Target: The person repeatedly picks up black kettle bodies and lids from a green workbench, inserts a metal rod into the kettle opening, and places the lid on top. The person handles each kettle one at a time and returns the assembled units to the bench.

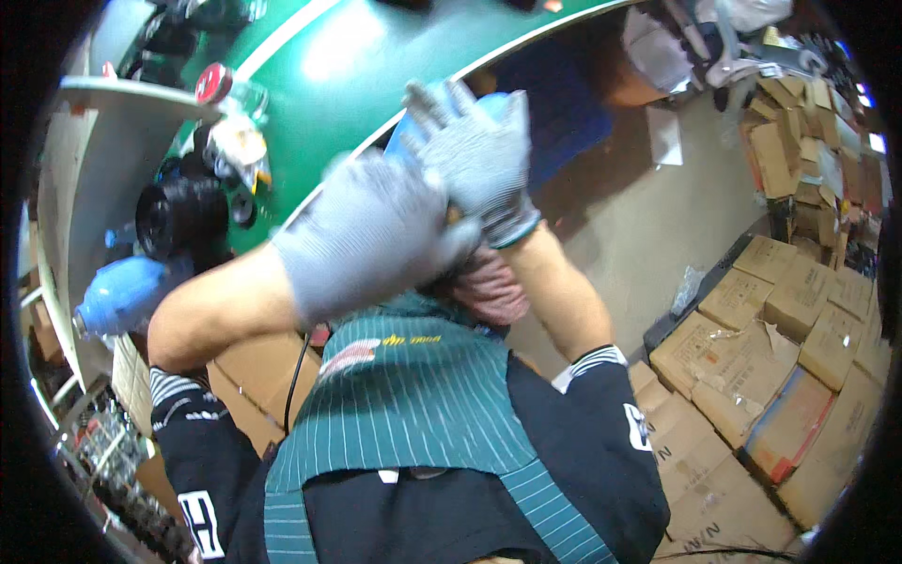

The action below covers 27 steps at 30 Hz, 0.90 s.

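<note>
Both my hands wear grey knit gloves and come together in front of my chest, by the edge of the green tabletop (329,103). My right hand (477,155) is raised with its fingers spread, and nothing shows in it. Against its wrist side lies my left hand (371,230), overlapping it; motion smears this hand and its fingers are mostly hidden. Behind the gloves a light blue thing (399,141) shows in part, too covered to name. A green striped apron (413,385) covers my front.
A clear jar with a red lid (214,85) stands on the table's left part, near a black cylindrical thing (178,216). A blue rounded container (127,296) is farther left. Cardboard boxes (728,362) fill the right side, and a heap of small cartons (799,132) lies beyond.
</note>
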{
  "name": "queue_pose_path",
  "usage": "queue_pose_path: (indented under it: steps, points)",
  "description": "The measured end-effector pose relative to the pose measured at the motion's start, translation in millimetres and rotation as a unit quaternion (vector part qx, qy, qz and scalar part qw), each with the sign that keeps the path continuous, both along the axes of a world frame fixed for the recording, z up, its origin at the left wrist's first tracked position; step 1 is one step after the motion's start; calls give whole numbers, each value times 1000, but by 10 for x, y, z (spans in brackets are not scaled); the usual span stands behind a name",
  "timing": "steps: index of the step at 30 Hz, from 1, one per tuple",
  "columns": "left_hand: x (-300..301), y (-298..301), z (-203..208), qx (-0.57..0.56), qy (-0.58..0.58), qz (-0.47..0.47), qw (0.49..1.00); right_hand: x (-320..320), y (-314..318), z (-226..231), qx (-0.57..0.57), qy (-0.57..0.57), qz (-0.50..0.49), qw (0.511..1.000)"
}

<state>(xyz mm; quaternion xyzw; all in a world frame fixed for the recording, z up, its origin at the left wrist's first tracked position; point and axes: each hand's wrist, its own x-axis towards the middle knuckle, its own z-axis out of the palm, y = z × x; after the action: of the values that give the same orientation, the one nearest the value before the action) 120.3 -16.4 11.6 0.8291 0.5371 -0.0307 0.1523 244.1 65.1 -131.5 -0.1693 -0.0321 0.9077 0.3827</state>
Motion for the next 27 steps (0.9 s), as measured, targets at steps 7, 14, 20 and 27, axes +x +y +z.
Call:
queue_pose_path:
  steps: [7,14,20,27]
  points:
    - [800,-325,-616,33,197,121,972,-17,68,-84,30,16,42,999]
    - [624,-277,-1025,152,155,173,961,-71,192,-221,45,9,30,998]
    - [887,-266,-966,149,163,135,966,138,220,-370,60,-78,35,995]
    - [806,-331,-1104,238,146,154,948,13,198,-218,48,-75,13,996]
